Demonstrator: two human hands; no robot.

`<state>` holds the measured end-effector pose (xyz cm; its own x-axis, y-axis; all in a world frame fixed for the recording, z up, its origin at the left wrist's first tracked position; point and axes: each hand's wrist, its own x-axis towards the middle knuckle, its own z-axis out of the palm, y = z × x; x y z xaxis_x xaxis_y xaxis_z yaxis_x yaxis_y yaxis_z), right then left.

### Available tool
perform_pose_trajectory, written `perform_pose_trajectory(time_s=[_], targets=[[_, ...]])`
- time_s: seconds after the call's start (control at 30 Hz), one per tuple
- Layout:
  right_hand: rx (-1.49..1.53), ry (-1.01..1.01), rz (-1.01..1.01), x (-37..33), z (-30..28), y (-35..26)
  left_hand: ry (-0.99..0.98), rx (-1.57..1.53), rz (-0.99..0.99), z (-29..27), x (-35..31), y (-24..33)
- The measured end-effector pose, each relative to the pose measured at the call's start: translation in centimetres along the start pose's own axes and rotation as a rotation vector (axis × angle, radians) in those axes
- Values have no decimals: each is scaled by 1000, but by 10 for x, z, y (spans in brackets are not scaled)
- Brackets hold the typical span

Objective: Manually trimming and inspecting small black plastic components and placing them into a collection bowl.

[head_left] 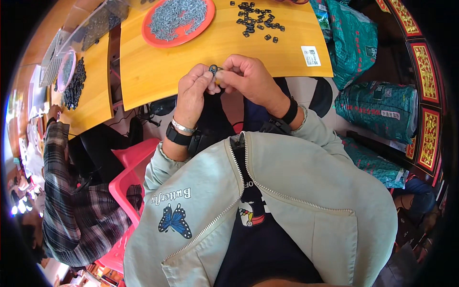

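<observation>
Just over the near edge of the wooden table (158,69), both hands meet in front of me. My left hand (192,91) is closed, its thumb and fingers gripping a small black oval plastic piece (213,69) with a hole in it. My right hand (252,79) pinches close against that piece; what lies between its fingertips is too small to make out. Beyond the hands, a red-orange plate (146,34) carries a heap of small silvery screws (174,20). Several loose small black plastic parts (258,21) lie scattered to the plate's right.
A white label (311,56) is stuck near the table's right corner. Stuffed green sacks (375,109) stand along the right side. At left, a person in a plaid shirt (60,186) sits by another table (95,103) with dark parts; a pink chair (125,179) is beside me.
</observation>
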<state>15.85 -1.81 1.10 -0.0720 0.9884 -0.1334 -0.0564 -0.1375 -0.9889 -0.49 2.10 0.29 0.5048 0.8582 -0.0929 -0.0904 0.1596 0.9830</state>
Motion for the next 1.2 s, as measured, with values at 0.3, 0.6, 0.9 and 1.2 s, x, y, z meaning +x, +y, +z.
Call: perform_pose_trajectory(time_s=[0.3,0.6,0.9,1.2], targets=[[104,-121,-12,1,0,-3,-80,1,26,-10,2,5],[25,-182,42,3,-2,0,-47,357,174,-9,2,9],[-19,-74,-238,-1,4,-1,-220,164,16,-17,2,15],[-53,-75,-257,-1,3,-2,-242,93,-47,-20,1,12]])
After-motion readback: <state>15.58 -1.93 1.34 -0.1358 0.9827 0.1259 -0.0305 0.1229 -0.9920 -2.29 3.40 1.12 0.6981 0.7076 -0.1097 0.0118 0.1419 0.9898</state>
